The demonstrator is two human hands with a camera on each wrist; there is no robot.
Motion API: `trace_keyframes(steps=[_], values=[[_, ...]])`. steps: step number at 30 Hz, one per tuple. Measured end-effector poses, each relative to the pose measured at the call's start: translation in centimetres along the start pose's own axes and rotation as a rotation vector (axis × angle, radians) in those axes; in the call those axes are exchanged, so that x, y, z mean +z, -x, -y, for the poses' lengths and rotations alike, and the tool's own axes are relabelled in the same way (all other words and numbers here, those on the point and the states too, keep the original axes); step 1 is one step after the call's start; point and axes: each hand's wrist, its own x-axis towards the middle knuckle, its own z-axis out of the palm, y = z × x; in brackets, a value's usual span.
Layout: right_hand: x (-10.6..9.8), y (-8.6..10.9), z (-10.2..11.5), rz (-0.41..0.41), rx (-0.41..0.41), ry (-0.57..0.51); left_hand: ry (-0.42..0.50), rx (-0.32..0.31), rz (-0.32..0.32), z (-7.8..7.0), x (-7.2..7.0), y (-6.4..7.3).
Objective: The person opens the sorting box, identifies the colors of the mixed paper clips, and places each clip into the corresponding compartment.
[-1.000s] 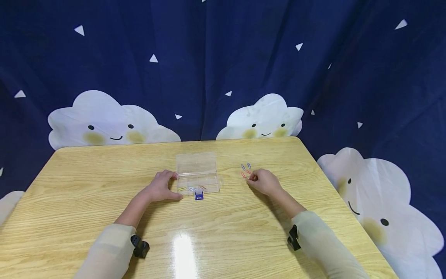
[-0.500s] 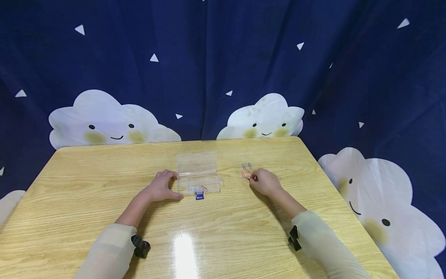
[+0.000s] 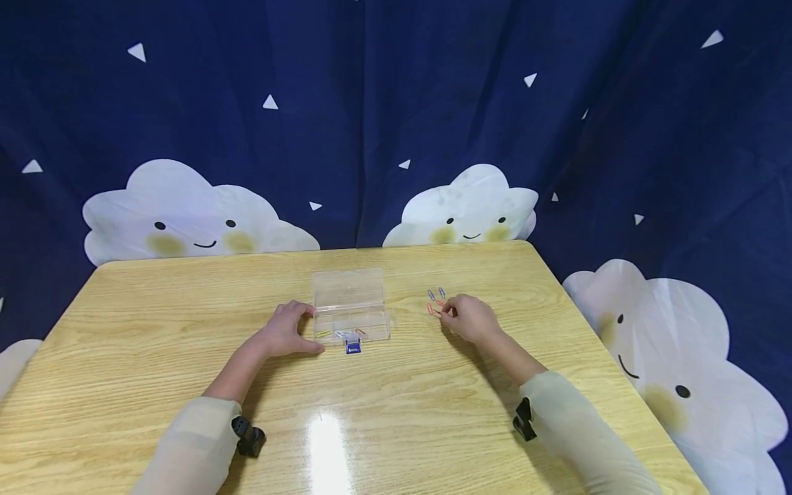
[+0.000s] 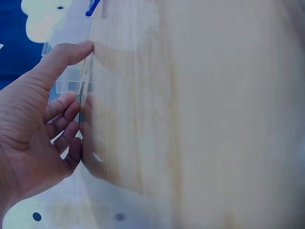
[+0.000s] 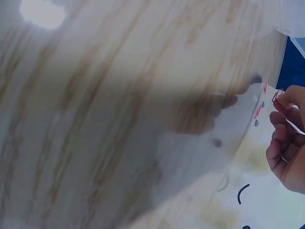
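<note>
A clear plastic compartment box (image 3: 370, 319) lies on the table with its lid (image 3: 348, 285) laid back. My left hand (image 3: 283, 335) grips its left end, thumb at the front edge and fingers at the side. Inside the front compartments are a yellow paper clip (image 3: 323, 334), whitish clips (image 3: 342, 335) and a red one (image 3: 361, 332). To the right, my right hand (image 3: 473, 318) pinches a red paper clip (image 5: 275, 97) between thumb and forefinger. Beside those fingertips lie a red clip (image 3: 430, 309), another red clip (image 3: 440, 303) and two blue clips (image 3: 431, 295).
A blue latch (image 3: 353, 346) hangs at the box's front edge. The wooden table (image 3: 371, 405) reaches back to a dark blue curtain (image 3: 334, 124) with cloud prints. Each forearm carries a black wrist camera (image 3: 249, 437).
My right hand has lifted slightly off the table with the pinched red paper clip. The left hand and the box stay in place.
</note>
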Motion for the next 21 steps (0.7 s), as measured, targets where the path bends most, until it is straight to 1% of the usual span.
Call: trace_keyframes(steps=[7,14,21], values=[[-0.2,-0.2,0.5,-0.007,-0.021,-0.004,0.001,-0.005,0.004,-0.2,-0.1,0.1],[-0.2,-0.3,1.3,0.012,-0.029,-0.029,0.012,-0.016,0.008,-0.2,-0.1,0.2],[0.0,-0.7,2.2,-0.02,-0.076,-0.01,0.003,0.003,0.002,0.1,0.1,0.0]])
